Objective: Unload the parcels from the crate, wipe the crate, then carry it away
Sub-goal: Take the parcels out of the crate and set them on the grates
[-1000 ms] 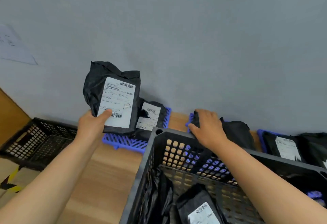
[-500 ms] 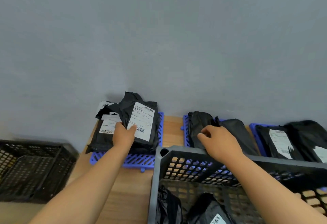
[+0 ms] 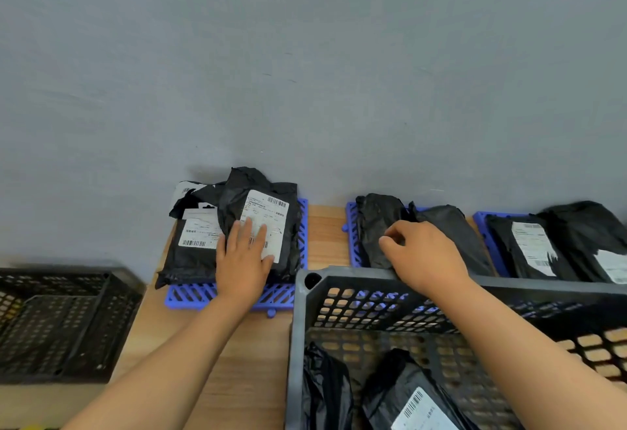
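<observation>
Two parcels (image 3: 412, 399) remain in the crate (image 3: 342, 297) at 6 o'clock, so unloading is unfinished by my reckoning. My left hand (image 3: 242, 256) lies flat and spread on the labelled parcel (image 3: 264, 222) atop the pile at 10 o'clock, pressing it, not gripping. My right hand (image 3: 424, 253) is loosely curled at 1 o'clock above the crate's far rim, fingertips touching a black bag (image 3: 376, 226); I cannot tell whether it pinches the film.

These bags look soft, light and slick, likely to sag and slide. I would pinch each at a bunched end or clamp it across the middle, away from the glossy label.

Blue trays (image 3: 230, 294) line the desk (image 3: 325, 229) against the wall, each already loaded; more parcels (image 3: 529, 246) sit at 2 o'clock. An empty black crate (image 3: 61, 321) stands at 8 o'clock. Reaching back in, the crate's tall far wall is what I must clear, and the left pile looks loosely stacked.
</observation>
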